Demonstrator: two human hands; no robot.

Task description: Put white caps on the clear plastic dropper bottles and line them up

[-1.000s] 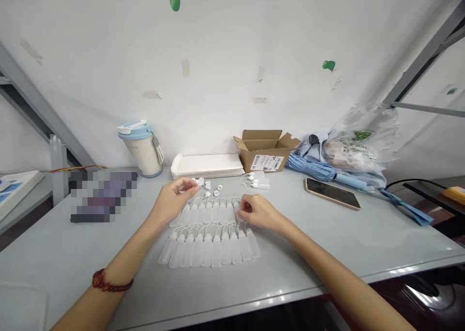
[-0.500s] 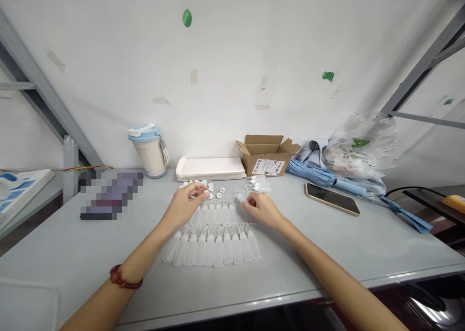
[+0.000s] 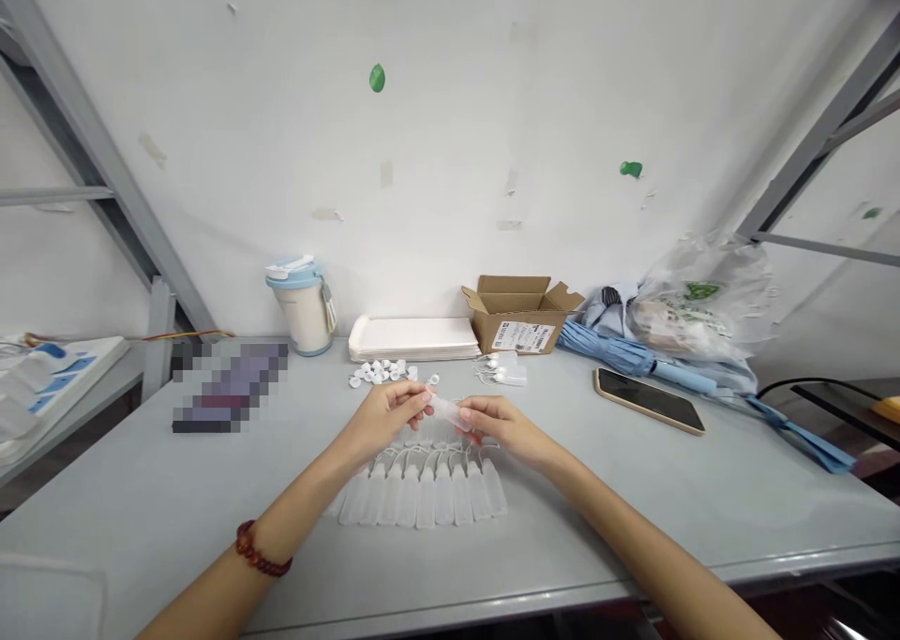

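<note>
Above the table, my right hand (image 3: 501,424) grips a small translucent plastic bottle (image 3: 448,411) that lies nearly sideways. My left hand (image 3: 390,415) is closed in a pinch at the bottle's left end, with a small white cap partly hidden in its fingertips. Below both hands, a row of similar translucent bottles (image 3: 426,498) with thin white cords at their necks lies on the table. A second row (image 3: 422,434) behind it is mostly covered by my hands. Beyond my left hand lies a pile of loose white caps (image 3: 380,371).
Several capped bottles (image 3: 512,375) lie in front of an open cardboard box (image 3: 524,335). Beside it are a stack of white envelopes (image 3: 414,337) and a blue-lidded cup (image 3: 302,312). To the right are a phone (image 3: 648,402), a blue folded umbrella (image 3: 619,351) and a plastic bag (image 3: 693,312).
My left hand has moved from the caps toward the bottle. My right hand has lifted the bottle and brought it left, so both hands now meet at it. The view has shifted slightly.
</note>
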